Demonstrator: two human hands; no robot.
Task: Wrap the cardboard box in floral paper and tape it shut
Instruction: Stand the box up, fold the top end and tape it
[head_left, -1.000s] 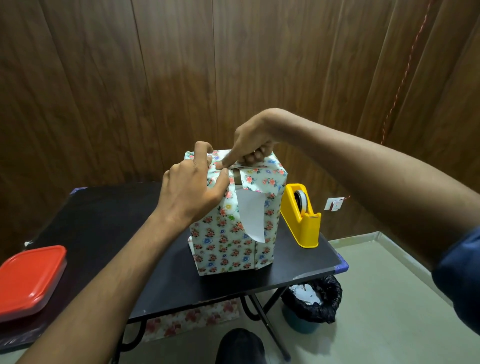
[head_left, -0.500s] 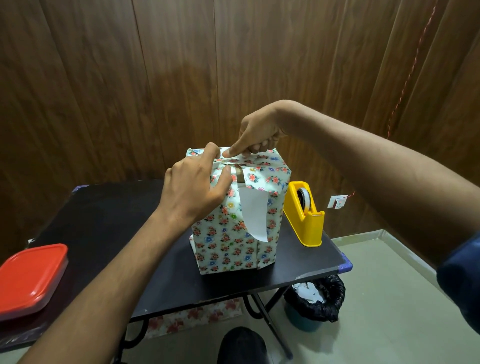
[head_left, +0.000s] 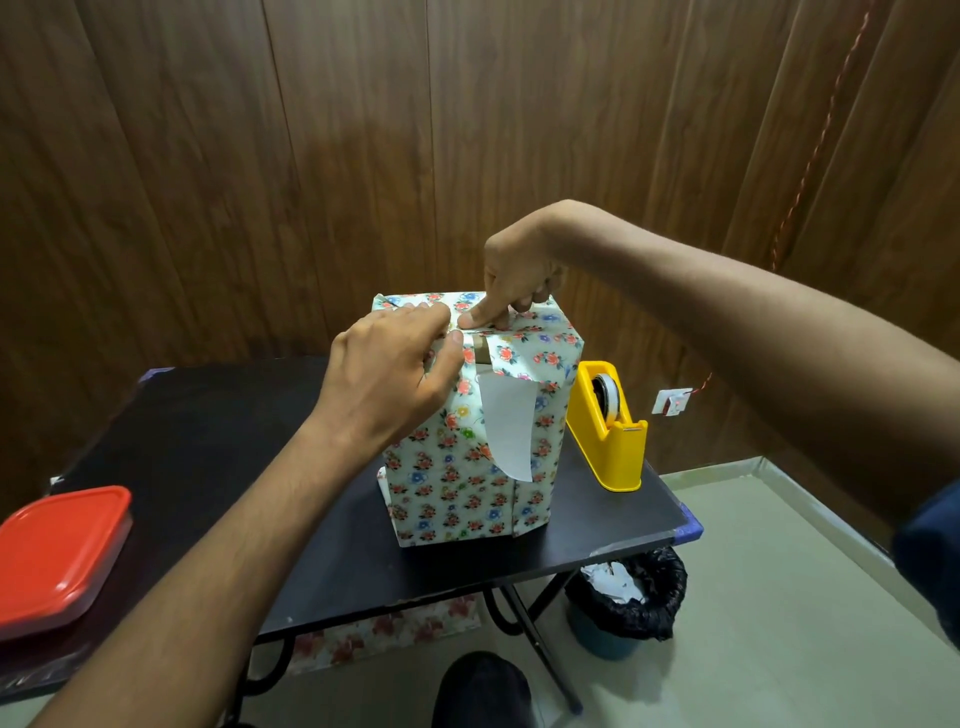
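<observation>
Floral paper (head_left: 457, 483) already covers the sides of the cardboard box (head_left: 480, 353), which stands upright on the black table (head_left: 208, 415). The top end is unfinished. The left hand (head_left: 389, 384) pinches a fold of paper at the top front edge, thumb beneath its fingers. Just right of those fingers, bare brown cardboard shows through a gap, and below it a white-backed flap (head_left: 506, 426) hangs loose. The right hand (head_left: 519, 280), fingers curled, presses one fingertip onto the top paper just behind the left fingers. Folding that flap and taping remain, I judge; the yellow tape dispenser (head_left: 610, 436) waits right of the box.
</observation>
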